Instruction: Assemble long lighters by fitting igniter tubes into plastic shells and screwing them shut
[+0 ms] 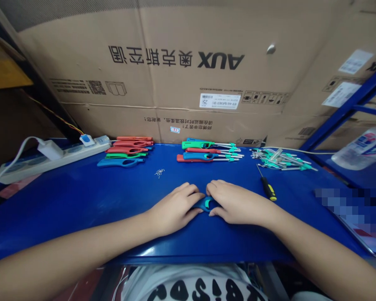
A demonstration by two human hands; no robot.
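Observation:
Between my hands, close to the front of the blue table, is a blue lighter body [200, 204] with a teal trigger in its finger loop. My left hand [178, 207] grips its handle end, fingers and thumb wrapped round it. On the other end, my right hand [230, 202] pinches the lighter with thumb and fingers; both ends are mostly covered. Beyond my hands lies a stack of lighters with metal tubes [203, 156], in green, red and blue. Small screws [159, 172] lie in a little heap to the left. A yellow and black screwdriver [268, 188] rests to the right.
Coloured handle shells [125, 151] are piled at back left, beside a white power strip [72, 156]. Metal tubes with teal parts [282, 158] lie at back right. A large cardboard box [175, 83] walls off the back. A plastic bottle [360, 146] is at right.

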